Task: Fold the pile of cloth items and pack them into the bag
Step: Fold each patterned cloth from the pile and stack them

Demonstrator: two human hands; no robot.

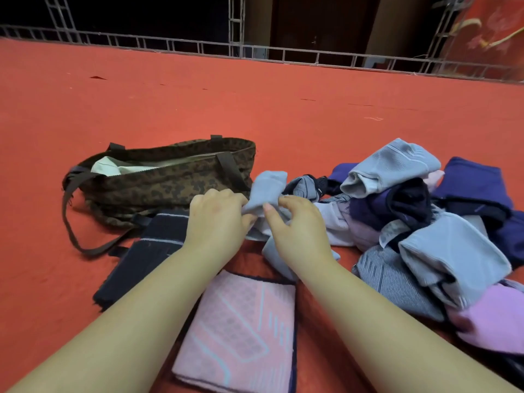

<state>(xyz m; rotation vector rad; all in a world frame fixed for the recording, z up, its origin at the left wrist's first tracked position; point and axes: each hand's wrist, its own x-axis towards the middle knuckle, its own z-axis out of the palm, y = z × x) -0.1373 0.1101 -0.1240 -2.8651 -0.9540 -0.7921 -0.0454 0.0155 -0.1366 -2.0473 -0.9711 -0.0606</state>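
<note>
A light blue cloth (pixel 268 188) sticks up between my hands at the centre. My left hand (pixel 217 219) pinches its left side and my right hand (pixel 297 225) pinches its right side. A brown patterned bag (pixel 167 180) lies open to the left on the red carpet, with something white inside. The pile of cloth items (pixel 425 222), blue, purple, pink and striped, is heaped on the right. A folded pink cloth (pixel 241 333) lies near me between my forearms. A folded dark navy cloth (pixel 144 256) lies under my left forearm, beside the bag.
Red carpet (pixel 255 109) stretches far ahead and to the left. A low metal railing (pixel 283 55) runs along its far edge. The bag's brown strap (pixel 73 222) loops out over the carpet on the left.
</note>
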